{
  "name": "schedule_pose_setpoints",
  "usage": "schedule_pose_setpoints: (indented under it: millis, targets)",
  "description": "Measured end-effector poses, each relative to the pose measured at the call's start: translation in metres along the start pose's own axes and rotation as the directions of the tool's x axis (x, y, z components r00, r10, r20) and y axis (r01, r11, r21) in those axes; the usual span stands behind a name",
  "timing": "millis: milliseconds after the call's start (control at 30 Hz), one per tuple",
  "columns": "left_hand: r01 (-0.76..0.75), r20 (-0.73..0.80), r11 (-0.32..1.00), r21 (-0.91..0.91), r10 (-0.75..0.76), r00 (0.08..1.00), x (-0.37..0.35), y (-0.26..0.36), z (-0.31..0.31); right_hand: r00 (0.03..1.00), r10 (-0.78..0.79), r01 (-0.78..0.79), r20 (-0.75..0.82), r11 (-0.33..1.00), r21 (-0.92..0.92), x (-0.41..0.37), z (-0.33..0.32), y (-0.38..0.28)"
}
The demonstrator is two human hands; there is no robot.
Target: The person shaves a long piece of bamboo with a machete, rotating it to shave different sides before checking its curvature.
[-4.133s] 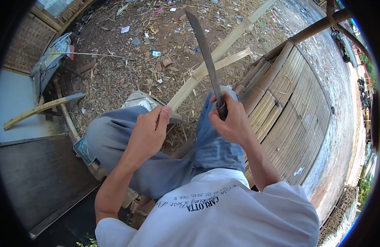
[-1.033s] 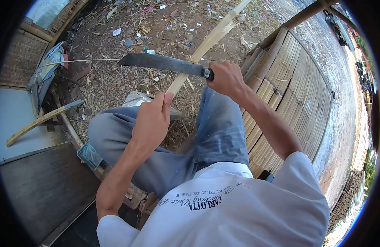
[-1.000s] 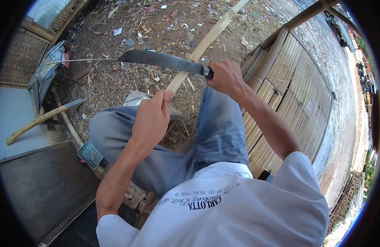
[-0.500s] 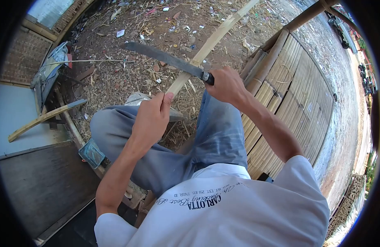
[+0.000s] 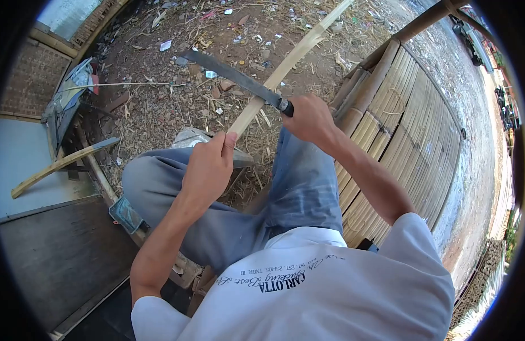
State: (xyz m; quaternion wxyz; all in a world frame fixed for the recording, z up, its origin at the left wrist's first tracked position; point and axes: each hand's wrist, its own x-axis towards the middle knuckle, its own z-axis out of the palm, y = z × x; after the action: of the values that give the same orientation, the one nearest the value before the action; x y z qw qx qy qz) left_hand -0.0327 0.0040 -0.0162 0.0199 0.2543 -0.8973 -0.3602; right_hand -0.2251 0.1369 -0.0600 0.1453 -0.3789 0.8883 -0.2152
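A long pale bamboo strip (image 5: 285, 65) runs from my lap up and away to the right over the littered ground. My left hand (image 5: 208, 167) grips its near end above my knee. My right hand (image 5: 308, 116) is closed on the handle of a machete (image 5: 231, 77). The dark blade points up and to the left and crosses the strip a little beyond my left hand, its edge against the bamboo.
I sit on a slatted bamboo platform (image 5: 407, 133) with a thick bamboo rail (image 5: 421, 23) at its far edge. A curved bamboo piece (image 5: 61, 165) lies on a grey slab at left. Shavings and scraps cover the dirt (image 5: 177, 85) ahead.
The machete, upright 4 seconds ago, now lies across the strip. Over the last second its tip has swung upward and to the right. My left hand keeps its hold.
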Motion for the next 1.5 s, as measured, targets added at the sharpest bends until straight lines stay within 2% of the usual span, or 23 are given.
schedule_pose_setpoints:
  millis: [67,133,200,267,333,400,467,533,567,667,733,800,867,933,1000,1067,1133,1200,1233,1300,1400,1467,1500]
  targets:
    - [0.031,0.029,0.999,-0.025,-0.031,0.999,-0.001,0.005,-0.006,0.999,-0.001,0.003,-0.032,0.998,0.063,-0.014,-0.001,-0.005]
    - [0.015,0.019,1.000,0.017,-0.015,1.000,-0.005,0.002,-0.002,0.991,-0.124,0.127,0.055,0.990,-0.060,-0.023,0.000,-0.008]
    - [0.012,0.037,0.998,0.056,-0.014,0.999,-0.009,-0.002,-0.003,0.999,-0.028,0.030,0.039,0.999,-0.042,-0.013,-0.001,0.004]
    - [0.066,0.045,0.998,0.014,-0.066,0.997,-0.002,0.004,-0.005,0.997,-0.026,0.028,-0.075,0.999,0.030,-0.016,-0.001,-0.005]
    - [0.013,0.007,1.000,0.027,-0.013,1.000,-0.007,-0.002,0.001,0.987,-0.139,0.141,-0.086,0.990,0.017,-0.019,0.002,-0.003]
    - [-0.050,0.002,0.997,0.057,0.050,0.999,-0.009,-0.005,-0.001,0.998,-0.023,0.027,0.055,0.997,-0.076,-0.009,-0.004,0.009]
    - [0.053,0.047,0.998,0.025,-0.054,0.997,-0.002,0.002,-0.003,0.998,-0.035,0.043,0.055,0.987,-0.157,-0.006,-0.004,0.006]
    - [0.041,0.029,0.999,-0.001,-0.041,0.999,-0.007,0.007,-0.005,0.990,-0.113,0.115,-0.079,0.993,0.014,-0.023,0.006,-0.010]
    - [0.027,0.016,1.000,-0.012,-0.027,1.000,-0.008,0.007,-0.007,0.973,-0.226,0.225,-0.037,0.974,-0.028,-0.034,0.003,-0.019]
    - [-0.004,0.024,0.999,0.043,0.003,1.000,-0.007,-0.001,-0.003,0.999,-0.044,0.049,0.031,0.984,-0.173,0.002,-0.007,0.013]
    - [0.034,0.022,0.999,-0.010,-0.034,0.999,-0.008,0.005,-0.005,0.998,0.008,-0.004,0.062,0.998,-0.060,-0.015,-0.001,0.002]
    - [0.046,0.028,0.998,-0.031,-0.046,0.999,-0.005,0.007,-0.008,0.971,-0.236,0.234,-0.046,0.971,-0.045,-0.030,0.004,-0.007]
    - [0.048,0.043,0.999,0.017,-0.049,0.998,-0.013,0.001,-0.004,0.988,-0.157,0.156,-0.007,0.985,-0.080,-0.017,0.004,0.006]
    - [0.049,0.056,0.999,-0.017,-0.048,0.997,-0.008,0.002,-0.006,0.990,0.138,-0.139,-0.034,0.990,-0.027,0.006,-0.015,0.015]
    - [0.053,0.069,0.998,-0.044,-0.050,0.996,-0.007,0.006,-0.006,0.986,0.156,-0.157,-0.050,0.988,-0.005,-0.007,-0.015,0.002]
    - [0.032,0.082,0.999,0.004,-0.032,0.996,-0.011,0.009,-0.006,0.976,-0.214,0.215,0.027,0.977,-0.008,-0.034,0.001,-0.012]
    - [0.026,0.084,1.000,0.000,-0.026,0.996,-0.014,0.001,-0.008,0.983,-0.181,0.184,0.044,0.979,-0.088,-0.017,-0.005,0.007]
    - [0.038,0.054,0.999,-0.032,-0.036,0.998,-0.018,-0.001,-0.006,0.953,0.294,-0.295,-0.074,0.956,0.002,0.016,-0.026,0.046]
    - [0.039,0.052,0.999,-0.035,-0.037,0.998,-0.020,-0.001,-0.007,0.955,0.289,-0.289,-0.073,0.957,0.001,0.013,-0.033,0.048]
    - [0.038,0.058,0.999,-0.033,-0.036,0.998,-0.020,0.001,-0.009,0.928,0.364,-0.333,-0.081,0.907,0.259,0.004,-0.046,0.047]
    - [0.072,0.121,0.992,-0.104,-0.059,0.991,-0.019,0.007,-0.009,0.944,0.325,-0.329,0.053,0.923,0.202,-0.030,-0.042,0.013]
    - [0.061,0.090,0.997,-0.038,-0.057,0.994,-0.022,0.008,-0.010,0.992,0.103,-0.116,0.079,0.977,0.177,-0.051,-0.031,-0.009]
    - [0.068,0.094,0.997,-0.034,-0.065,0.993,-0.024,0.007,-0.009,0.991,0.104,-0.118,0.086,0.976,0.181,-0.056,-0.027,-0.020]
